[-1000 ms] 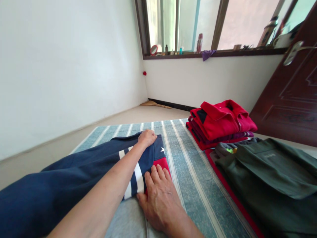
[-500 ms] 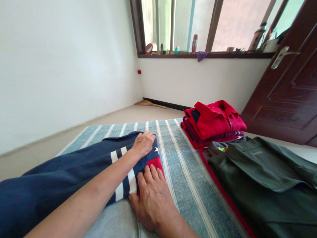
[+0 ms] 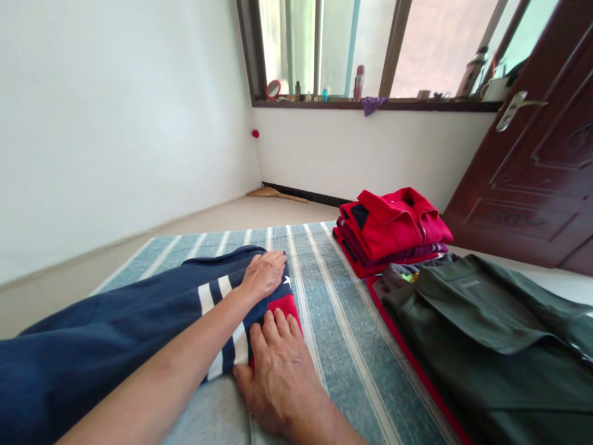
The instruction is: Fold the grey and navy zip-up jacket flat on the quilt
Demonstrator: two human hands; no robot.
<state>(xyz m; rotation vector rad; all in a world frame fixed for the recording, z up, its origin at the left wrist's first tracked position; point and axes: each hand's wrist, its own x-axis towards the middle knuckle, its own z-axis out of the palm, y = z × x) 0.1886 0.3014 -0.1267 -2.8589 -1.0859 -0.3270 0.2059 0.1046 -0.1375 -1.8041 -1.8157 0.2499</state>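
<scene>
1. My right hand (image 3: 278, 380) lies flat and spread, palm down, fingertips on the navy garment's white stripes and red panel, heel on a grey cloth (image 3: 204, 417). It pinches nothing.
2. My left hand (image 3: 262, 278) rests open and palm down on the far part of the navy garment (image 3: 115, 327), with my forearm stretched across it.
3. The navy garment lies folded over on a blue-green striped mat (image 3: 361, 352), which covers the surface under my hands.
4. To my right, a dark green garment (image 3: 482, 327) lies on a red cloth (image 3: 417, 377); beyond it sits a folded red stack (image 3: 393, 225).
5. Past the mat, the beige floor (image 3: 185, 228) runs to white walls, with a broom (image 3: 278, 194) lying by the corner.
6. On my right stands a dark red door (image 3: 523, 185). Ahead, a window sill (image 3: 370, 105) holds a pink bottle (image 3: 358, 83) and a round mirror (image 3: 273, 89).
</scene>
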